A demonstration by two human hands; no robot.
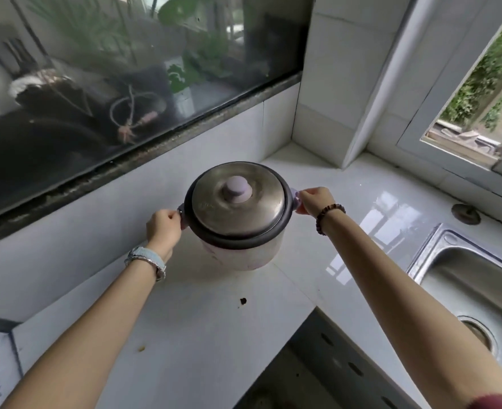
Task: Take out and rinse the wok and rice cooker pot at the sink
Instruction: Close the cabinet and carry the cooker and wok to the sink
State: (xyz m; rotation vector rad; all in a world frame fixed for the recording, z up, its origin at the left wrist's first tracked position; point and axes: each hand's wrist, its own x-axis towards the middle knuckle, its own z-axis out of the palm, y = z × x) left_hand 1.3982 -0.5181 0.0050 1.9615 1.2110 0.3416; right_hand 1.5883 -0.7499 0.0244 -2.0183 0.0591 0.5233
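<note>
2 bare forearms. Left hand (pixel 162 228): pale blue-grey band (pixel 146 254) plus silver bangle (pixel 159 270) at wrist. Right hand (pixel 314 200): brown bead bracelet (pixel 329 216); dark red sleeve (pixel 497 402), lower right corner.

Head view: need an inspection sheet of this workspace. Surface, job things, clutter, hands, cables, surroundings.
Surface: white glossy countertop, one dark spot near its front edge.
Job's things: rice cooker near the counter's inner corner, metal lid on; steel sink at right; wok not seen.
Clutter: round cap on the counter behind the sink.
Hands: left hand grips the cooker's left handle, right hand grips its right handle.
Cables: nothing seen.
Surroundings: tiled walls, dark window behind, second window at right.
</note>
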